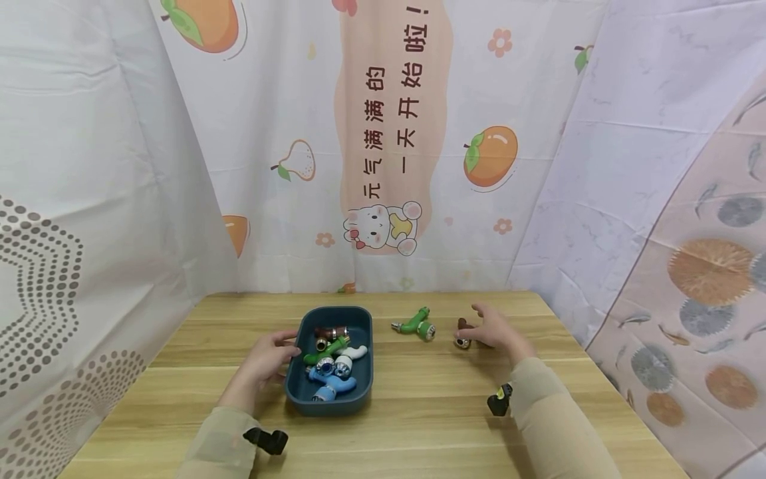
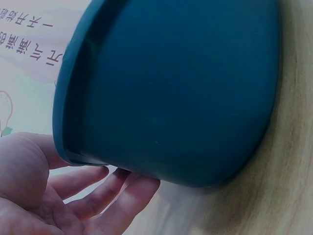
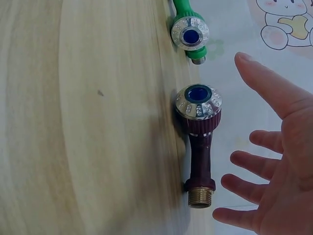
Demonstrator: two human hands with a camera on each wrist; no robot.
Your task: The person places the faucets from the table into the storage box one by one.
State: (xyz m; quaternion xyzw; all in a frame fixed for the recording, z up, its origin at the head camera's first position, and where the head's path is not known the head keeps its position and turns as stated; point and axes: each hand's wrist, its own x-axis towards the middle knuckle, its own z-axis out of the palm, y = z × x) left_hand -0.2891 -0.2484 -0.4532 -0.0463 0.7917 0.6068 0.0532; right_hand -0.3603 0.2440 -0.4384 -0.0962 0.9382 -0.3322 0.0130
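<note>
A dark blue bin (image 1: pixel 290 392) stands left of centre on the table, holding several brown, green, white and blue tap-like fittings with silver collars. My left hand (image 1: pixel 267 357) holds its left side, thumb at the rim and fingers (image 2: pixel 129 200) against the outer wall. On the right lies a dark brown tap-like fitting (image 3: pixel 200 156) with a silver collar, a blue centre and a brass threaded end. My right hand (image 1: pixel 492 329) hovers around this piece, thumb and fingers spread. Between bin and right hand lies a green tap-like fitting (image 1: pixel 413 324).
The wooden table (image 1: pixel 419 426) ends at a printed curtain (image 1: pixel 287 219) at the back. Patterned cloth hangs on the left and right sides. Each wrist carries a small black camera.
</note>
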